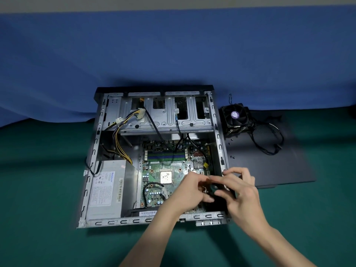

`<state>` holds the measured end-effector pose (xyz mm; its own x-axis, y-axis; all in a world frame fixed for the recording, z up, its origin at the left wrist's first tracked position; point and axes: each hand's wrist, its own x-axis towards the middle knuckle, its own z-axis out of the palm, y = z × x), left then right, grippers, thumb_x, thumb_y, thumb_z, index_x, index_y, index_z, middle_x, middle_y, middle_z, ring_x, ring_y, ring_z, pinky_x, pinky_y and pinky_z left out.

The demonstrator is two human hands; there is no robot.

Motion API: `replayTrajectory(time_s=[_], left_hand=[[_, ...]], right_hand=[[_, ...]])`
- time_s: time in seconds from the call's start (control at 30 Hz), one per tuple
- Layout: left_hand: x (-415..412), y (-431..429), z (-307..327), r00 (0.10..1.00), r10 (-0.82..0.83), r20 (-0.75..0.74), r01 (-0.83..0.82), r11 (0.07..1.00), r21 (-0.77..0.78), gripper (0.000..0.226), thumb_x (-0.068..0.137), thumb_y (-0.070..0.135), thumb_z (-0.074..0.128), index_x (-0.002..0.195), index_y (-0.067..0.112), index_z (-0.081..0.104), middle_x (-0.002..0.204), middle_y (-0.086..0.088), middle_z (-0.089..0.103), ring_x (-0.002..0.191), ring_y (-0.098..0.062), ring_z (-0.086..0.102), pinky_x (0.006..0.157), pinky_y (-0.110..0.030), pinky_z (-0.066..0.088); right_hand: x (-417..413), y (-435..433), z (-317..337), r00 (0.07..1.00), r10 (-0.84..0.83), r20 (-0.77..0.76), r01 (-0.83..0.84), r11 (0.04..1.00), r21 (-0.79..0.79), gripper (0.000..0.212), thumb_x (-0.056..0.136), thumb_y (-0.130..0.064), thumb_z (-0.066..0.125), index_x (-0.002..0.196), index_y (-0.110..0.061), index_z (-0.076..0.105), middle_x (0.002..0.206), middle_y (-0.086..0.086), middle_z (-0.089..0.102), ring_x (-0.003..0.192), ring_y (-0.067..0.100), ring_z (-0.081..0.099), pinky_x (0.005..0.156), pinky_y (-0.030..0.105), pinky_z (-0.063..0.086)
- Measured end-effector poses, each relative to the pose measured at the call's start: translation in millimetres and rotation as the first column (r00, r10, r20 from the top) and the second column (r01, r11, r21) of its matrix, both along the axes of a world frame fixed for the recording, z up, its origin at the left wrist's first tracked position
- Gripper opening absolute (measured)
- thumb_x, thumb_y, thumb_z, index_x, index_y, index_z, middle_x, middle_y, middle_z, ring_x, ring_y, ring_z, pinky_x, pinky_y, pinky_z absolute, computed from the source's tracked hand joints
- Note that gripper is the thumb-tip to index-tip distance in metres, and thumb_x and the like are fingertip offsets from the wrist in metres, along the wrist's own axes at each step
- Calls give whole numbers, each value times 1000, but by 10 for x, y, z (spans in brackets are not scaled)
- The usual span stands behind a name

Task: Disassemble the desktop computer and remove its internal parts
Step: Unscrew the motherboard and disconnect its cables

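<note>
Left hand point(189, 191): ours, nearest us with the right one, over the near right part of the motherboard point(165, 166). Its fingers are curled toward the tool, but blur keeps us from telling whether they grasp anything.
Right hand point(240, 193): over the near right corner of the computer case point(92, 170), thumb and fingers curled round the tool handle point(213, 188), which is dark with a green end.
Computer case: lies open on its side in the middle of the table point(48, 189), its far edge against the blue cloth point(173, 54).
Inside: we see the motherboard on the right with the bare processor point(166, 177) at its centre, the power supply point(106, 189) in the near left corner, the drive cage point(165, 116) along the far side, and a yellow and black wire bundle point(123, 143) running between the cage and the power supply.
Side panel point(269, 166): flat on the table, just beside the case's right edge.
Cooler fan point(235, 116): on the panel's far left corner, a black cable point(269, 139) looped beside it.
Screws point(232, 157): small, loose on the panel near the case.
</note>
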<state>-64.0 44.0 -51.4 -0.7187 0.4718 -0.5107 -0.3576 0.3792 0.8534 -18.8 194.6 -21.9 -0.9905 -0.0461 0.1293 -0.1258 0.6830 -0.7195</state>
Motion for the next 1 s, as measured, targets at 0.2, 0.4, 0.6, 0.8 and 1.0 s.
replayTrajectory(time_s=[0.2,0.4,0.6,0.8,1.0], left_hand=[[17,50,8,1000,0,-8,-1,1000,-24,39,63,2,82,88,24,61,86,-12,67,75,-21,62,77,-43,55],[3,30,-32,998,55,-29,-56,998,-35,37,69,1,79,75,32,60,67,11,58,58,0,51,63,-26,50],[10,28,-9,999,25,34,-25,1000,10,36,71,-2,76,87,29,67,77,-1,66,67,-12,55,77,-37,53],[11,39,-27,1000,-25,3,25,1000,-14,36,65,4,81,85,28,62,79,-1,64,69,-15,53,70,-33,51],[12,47,-1,998,-10,-66,7,998,-57,37,66,6,81,78,31,57,67,11,61,62,-4,54,69,-31,55]], right_hand=[[-13,-14,38,1000,7,-17,-7,1000,20,23,71,-7,80,89,-20,77,93,-17,64,98,14,44,82,40,35],[8,5,43,1000,28,4,-28,999,21,24,73,-19,77,97,-22,76,106,-18,64,103,17,45,86,47,41],[-11,18,34,1000,25,16,-25,1000,-11,35,72,3,77,101,-18,75,89,-19,65,101,15,45,82,49,40],[-26,-4,40,999,32,-14,-32,999,6,28,71,0,79,91,-18,77,91,-16,65,96,19,47,79,51,42],[7,1,30,1000,24,-7,-24,1000,8,21,73,-14,78,94,-18,76,101,-18,65,100,20,47,84,50,43]])
